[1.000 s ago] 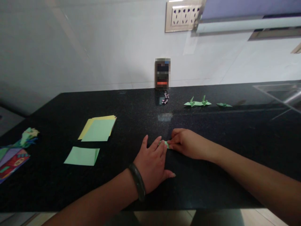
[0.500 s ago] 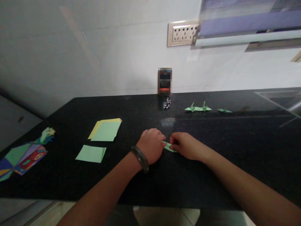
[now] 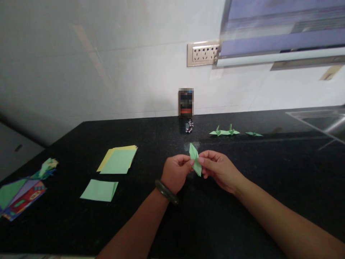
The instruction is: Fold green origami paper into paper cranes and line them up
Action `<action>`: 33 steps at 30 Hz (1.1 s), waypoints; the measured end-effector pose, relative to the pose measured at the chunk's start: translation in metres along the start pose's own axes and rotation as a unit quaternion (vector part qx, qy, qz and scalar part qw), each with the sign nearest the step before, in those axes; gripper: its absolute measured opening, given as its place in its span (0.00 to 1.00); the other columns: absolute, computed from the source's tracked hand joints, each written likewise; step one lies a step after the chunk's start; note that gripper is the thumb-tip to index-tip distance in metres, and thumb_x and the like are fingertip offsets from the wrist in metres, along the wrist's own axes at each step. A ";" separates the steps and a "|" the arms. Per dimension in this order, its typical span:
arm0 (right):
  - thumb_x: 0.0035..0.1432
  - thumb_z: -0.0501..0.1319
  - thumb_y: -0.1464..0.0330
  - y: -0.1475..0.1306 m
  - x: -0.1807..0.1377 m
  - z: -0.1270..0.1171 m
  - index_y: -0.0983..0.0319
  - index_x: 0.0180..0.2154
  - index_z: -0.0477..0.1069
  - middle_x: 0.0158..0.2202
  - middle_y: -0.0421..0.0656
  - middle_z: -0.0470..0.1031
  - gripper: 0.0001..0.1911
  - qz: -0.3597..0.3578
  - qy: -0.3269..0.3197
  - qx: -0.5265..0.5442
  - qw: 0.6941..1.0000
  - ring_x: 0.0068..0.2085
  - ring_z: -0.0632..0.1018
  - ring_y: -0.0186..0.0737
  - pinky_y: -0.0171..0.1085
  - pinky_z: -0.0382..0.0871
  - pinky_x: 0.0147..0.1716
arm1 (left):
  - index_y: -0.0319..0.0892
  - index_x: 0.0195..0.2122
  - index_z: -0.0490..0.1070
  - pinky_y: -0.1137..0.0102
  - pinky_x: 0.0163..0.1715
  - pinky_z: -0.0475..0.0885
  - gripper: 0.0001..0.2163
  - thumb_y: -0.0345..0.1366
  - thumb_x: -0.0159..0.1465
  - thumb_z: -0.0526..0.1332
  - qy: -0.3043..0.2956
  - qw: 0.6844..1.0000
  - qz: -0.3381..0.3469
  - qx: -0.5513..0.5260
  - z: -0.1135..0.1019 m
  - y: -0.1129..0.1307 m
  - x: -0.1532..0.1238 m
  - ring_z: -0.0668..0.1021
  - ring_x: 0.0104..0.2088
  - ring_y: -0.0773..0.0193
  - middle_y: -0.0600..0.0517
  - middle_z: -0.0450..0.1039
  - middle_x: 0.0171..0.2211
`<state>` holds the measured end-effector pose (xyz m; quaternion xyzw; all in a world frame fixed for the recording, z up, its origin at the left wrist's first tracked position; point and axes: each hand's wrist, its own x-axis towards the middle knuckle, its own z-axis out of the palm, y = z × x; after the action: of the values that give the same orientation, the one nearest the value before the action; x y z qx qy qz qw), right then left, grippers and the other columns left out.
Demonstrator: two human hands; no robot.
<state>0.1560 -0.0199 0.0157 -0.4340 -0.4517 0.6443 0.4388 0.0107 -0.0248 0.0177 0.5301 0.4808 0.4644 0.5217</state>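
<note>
A narrow, diamond-shaped piece of folded green origami paper [image 3: 195, 158] is held between both hands over the black countertop [image 3: 151, 230]. My left hand [image 3: 176, 171] pinches its left edge between thumb and fingers; a dark bangle [image 3: 166, 191] circles that wrist. From the other side, my right hand [image 3: 218, 167] grips the paper's right edge, thumb on the near face. The fingertips behind the paper are partly hidden. Its long points stick out above and below the thumbs.
Left of my hands lie a stack of green and yellow sheets [image 3: 118, 160] and a folded green sheet [image 3: 99, 190]. Colourful papers [image 3: 27, 198] rest at the far left. Small folded green cranes [image 3: 225, 132] and a beaded string [image 3: 190, 126] lie toward the wall.
The green piece was low on the counter, mostly covered by my hands. Now it is lifted and turned nearly upright, with both hands rotated to show the thumbs. The view has tilted up slightly.
</note>
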 end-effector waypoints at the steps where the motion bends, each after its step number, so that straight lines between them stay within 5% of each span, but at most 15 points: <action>1: 0.42 0.66 0.63 0.000 0.000 -0.001 0.65 0.28 0.68 0.17 0.35 0.67 0.14 -0.007 -0.001 -0.016 1.000 0.17 0.66 0.26 0.28 0.61 0.17 | 0.37 0.26 0.73 0.73 0.26 0.69 0.07 0.37 0.52 0.62 -0.006 1.000 0.006 0.001 -0.002 -0.002 0.000 0.74 0.23 0.68 0.53 0.73 0.21; 9: 0.47 0.61 0.64 0.000 -0.002 -0.001 0.64 0.24 0.67 0.17 0.35 0.66 0.09 -0.058 0.061 -0.192 0.978 0.18 0.65 0.28 0.30 0.60 0.18 | 0.37 0.27 0.74 0.72 0.27 0.69 0.09 0.39 0.54 0.60 0.006 0.998 0.015 0.058 -0.005 -0.015 0.003 0.74 0.24 0.65 0.51 0.74 0.23; 24: 0.46 0.61 0.64 0.008 0.000 -0.003 0.63 0.26 0.67 0.20 0.37 0.67 0.09 -0.094 0.068 -0.219 0.969 0.21 0.67 0.30 0.31 0.62 0.19 | 0.37 0.29 0.75 0.75 0.26 0.66 0.06 0.34 0.53 0.62 -0.015 1.000 0.014 0.020 -0.001 -0.016 0.002 0.72 0.24 0.69 0.52 0.74 0.23; 33: 0.50 0.58 0.65 0.012 -0.002 -0.004 0.63 0.26 0.69 0.21 0.39 0.68 0.07 -0.151 0.093 -0.325 0.929 0.22 0.68 0.32 0.32 0.62 0.22 | 0.37 0.31 0.76 0.75 0.26 0.68 0.08 0.34 0.54 0.61 -0.033 0.999 -0.002 0.003 0.001 -0.016 -0.001 0.74 0.25 0.68 0.50 0.76 0.25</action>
<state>0.1585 -0.0239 0.0036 -0.5373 -0.6537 0.3457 0.4055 0.0107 -0.0258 0.0013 0.5461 0.4657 0.4438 0.5366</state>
